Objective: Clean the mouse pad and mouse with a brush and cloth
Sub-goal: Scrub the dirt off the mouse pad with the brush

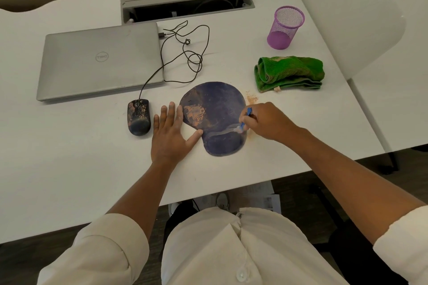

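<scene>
Here we see a white worktop point(69, 157) from above. At the upper left of the frame lies a closed grey laptop point(100, 60). Just below its lower right corner sits the dark mouse point(138, 117), speckled with orange-brown dirt, its cable point(185, 53) looping up toward the top centre.

Right of the mouse, our left hand point(171, 134) lies flat on the worktop, fingers straight and spread wide, holding nothing; its thumb and forefinger touch the left edge of the mouse pad point(215, 113). The pad is dark blue, in the middle of the frame, with a smear of orange-brown dirt on its left part and a wrist rest at its lower end.

At the pad's right edge, our right hand point(266, 120) curls its fingers round a small blue brush point(245, 119), whose pale bristle end meets the pad near the upper rim of the wrist rest. Orange-brown dust point(251, 98) lies on the worktop just above this hand.

Further right, in the upper right of the frame, a folded green cloth point(289, 71) lies apart from both hands, and above it stands a purple mesh cup point(284, 28).
</scene>
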Demonstrator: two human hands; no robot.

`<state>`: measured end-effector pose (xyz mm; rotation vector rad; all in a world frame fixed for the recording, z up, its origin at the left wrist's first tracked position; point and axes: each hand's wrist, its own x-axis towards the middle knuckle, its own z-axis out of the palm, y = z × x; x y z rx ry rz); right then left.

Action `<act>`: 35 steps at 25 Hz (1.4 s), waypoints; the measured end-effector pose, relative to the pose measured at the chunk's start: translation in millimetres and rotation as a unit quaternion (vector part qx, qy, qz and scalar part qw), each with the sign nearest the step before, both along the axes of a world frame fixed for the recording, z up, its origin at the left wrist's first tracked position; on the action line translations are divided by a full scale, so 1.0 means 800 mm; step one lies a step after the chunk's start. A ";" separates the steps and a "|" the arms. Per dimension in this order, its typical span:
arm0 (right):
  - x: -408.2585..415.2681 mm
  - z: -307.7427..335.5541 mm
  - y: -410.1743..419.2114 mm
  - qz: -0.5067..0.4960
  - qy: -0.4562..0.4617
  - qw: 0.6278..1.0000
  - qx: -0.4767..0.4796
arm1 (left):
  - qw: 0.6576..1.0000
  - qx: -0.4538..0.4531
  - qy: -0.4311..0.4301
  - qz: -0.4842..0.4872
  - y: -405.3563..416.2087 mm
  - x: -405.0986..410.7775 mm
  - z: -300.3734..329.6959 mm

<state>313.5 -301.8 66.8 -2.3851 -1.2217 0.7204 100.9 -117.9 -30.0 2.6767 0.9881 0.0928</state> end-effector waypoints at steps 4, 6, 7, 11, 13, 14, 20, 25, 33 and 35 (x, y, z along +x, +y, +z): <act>0.007 -0.001 -0.004 -0.055 -0.031 0.996 0.063 | 1.000 0.000 0.001 0.003 0.000 0.000 0.000; 0.005 -0.003 -0.008 -0.037 0.011 0.999 0.021 | 1.000 0.000 0.004 0.000 0.000 0.000 0.000; 0.004 -0.006 -0.011 -0.040 -0.012 0.999 0.003 | 1.000 0.001 0.006 -0.001 0.001 0.000 0.001; 0.004 -0.005 -0.015 -0.081 -0.050 0.992 0.081 | 1.000 -0.001 0.005 0.001 0.001 0.000 0.000; -0.001 -0.007 -0.015 -0.054 -0.004 0.997 0.058 | 1.000 -0.001 0.008 0.000 0.001 0.000 0.000; -0.003 -0.011 -0.016 -0.051 -0.021 0.998 0.040 | 1.000 -0.001 0.007 0.000 0.001 0.000 0.000; 0.006 -0.014 -0.012 -0.076 0.010 0.994 0.077 | 1.000 -0.003 0.004 0.001 0.002 0.000 -0.002; 0.013 -0.018 -0.010 -0.128 -0.071 0.984 0.099 | 1.000 0.002 0.003 0.002 0.001 0.000 -0.002; 0.024 -0.016 -0.003 -0.144 -0.122 0.973 0.130 | 1.000 0.001 0.001 0.002 0.001 0.000 -0.001; 0.024 -0.012 0.003 -0.130 -0.055 0.976 0.165 | 1.000 0.001 0.000 0.001 0.000 0.000 0.000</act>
